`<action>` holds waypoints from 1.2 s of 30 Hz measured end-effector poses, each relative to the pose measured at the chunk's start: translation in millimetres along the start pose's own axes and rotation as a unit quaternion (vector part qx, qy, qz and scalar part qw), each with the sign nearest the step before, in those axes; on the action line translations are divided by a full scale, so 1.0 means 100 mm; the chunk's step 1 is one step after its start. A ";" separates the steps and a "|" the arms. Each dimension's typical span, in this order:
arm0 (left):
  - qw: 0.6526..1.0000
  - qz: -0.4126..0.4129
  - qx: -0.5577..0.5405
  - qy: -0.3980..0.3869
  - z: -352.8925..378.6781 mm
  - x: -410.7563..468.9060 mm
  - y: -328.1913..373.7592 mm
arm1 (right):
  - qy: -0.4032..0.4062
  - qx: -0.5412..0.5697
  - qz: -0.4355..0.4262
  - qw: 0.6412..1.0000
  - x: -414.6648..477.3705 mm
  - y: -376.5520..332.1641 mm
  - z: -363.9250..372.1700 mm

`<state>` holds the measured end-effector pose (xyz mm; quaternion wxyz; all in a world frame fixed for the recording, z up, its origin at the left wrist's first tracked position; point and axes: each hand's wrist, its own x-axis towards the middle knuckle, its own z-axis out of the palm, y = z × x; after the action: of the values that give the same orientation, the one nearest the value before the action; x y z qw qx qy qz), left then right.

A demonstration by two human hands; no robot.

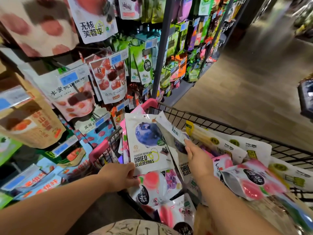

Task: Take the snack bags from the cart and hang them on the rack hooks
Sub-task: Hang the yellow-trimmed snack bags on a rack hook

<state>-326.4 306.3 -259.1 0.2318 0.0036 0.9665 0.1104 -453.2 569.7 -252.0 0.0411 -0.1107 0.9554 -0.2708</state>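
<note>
A white dried-blueberries bag [145,143] stands upright over the cart's left end, and my left hand [121,177] pinches its bottom left corner. My right hand [197,158] grips a second dried-blueberries bag [172,133], tilted to the right just behind the first. The black wire cart [220,119] with pink corner guards holds several more snack bags, pink peach ones [250,180] and white-and-yellow ones [225,141] among them. The rack [156,53] with hooks full of hanging bags rises at the left and straight ahead.
Hanging bags with blue price tags crowd the rack from top to floor on my left. A dark upright post of the rack stands just beyond the cart's far left corner. Wood-look floor opens to the right, with a dark object [306,99] at the right edge.
</note>
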 end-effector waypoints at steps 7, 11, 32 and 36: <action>0.993 -0.029 -0.111 -0.015 -0.16 -0.06 0.02 | 0.103 0.135 0.009 0.985 -0.02 -0.46 -0.34; 0.958 -0.017 -0.285 -0.022 -0.21 -0.05 -0.02 | 0.022 0.281 0.046 0.958 -0.06 -0.67 -0.43; 0.718 -0.040 -0.694 -0.009 -0.22 -0.02 0.25 | 0.109 0.103 0.148 0.978 0.33 -0.08 -0.68; 0.710 -0.038 -0.703 -0.011 -0.22 -0.02 0.20 | 0.176 -0.078 0.190 0.963 0.39 0.28 -0.86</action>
<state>-335.5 320.9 -234.5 0.1817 -0.1958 0.6068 0.7486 -508.1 627.5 -194.9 -0.0859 0.1190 0.9691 -0.1983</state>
